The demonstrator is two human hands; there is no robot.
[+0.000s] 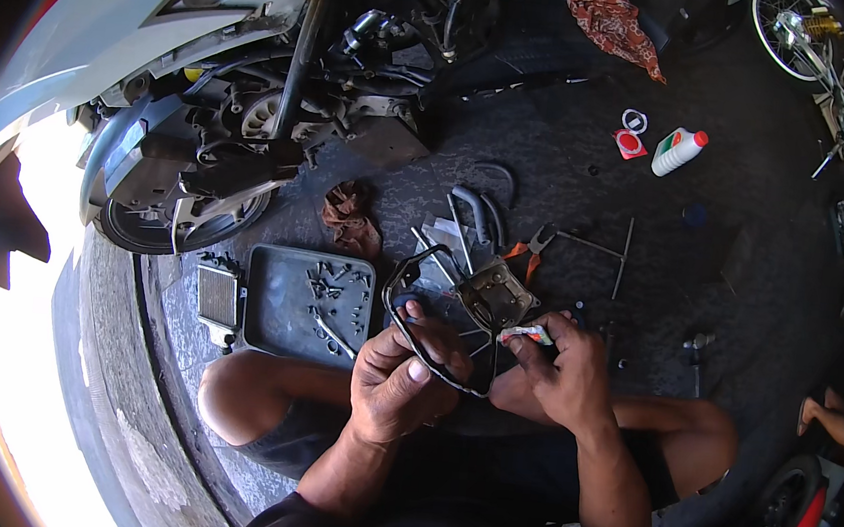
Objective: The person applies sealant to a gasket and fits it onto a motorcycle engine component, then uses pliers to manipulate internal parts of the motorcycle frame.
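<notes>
My left hand (pixel 394 380) pinches a thin black gasket (pixel 440 370), a large irregular loop held up above my lap. Between the thumb and fingers of my right hand (pixel 575 374) is a small, crumpled white tube (pixel 526 335) with coloured print. The tube's tip is close to the right side of the loop; whether they touch I cannot tell. Just beyond, on the floor, lies a squarish metal engine part (pixel 498 292), partly covered by the gasket and my right hand.
To the left stand a grey tray (pixel 257 294) of bolts and a small radiator (pixel 217 296). Pliers with orange handles (pixel 533 251), a T-handle wrench (pixel 623 261), rags (pixel 349 219) and a white bottle (pixel 677 153) lie ahead. A partly dismantled scooter (pixel 254 118) stands far left.
</notes>
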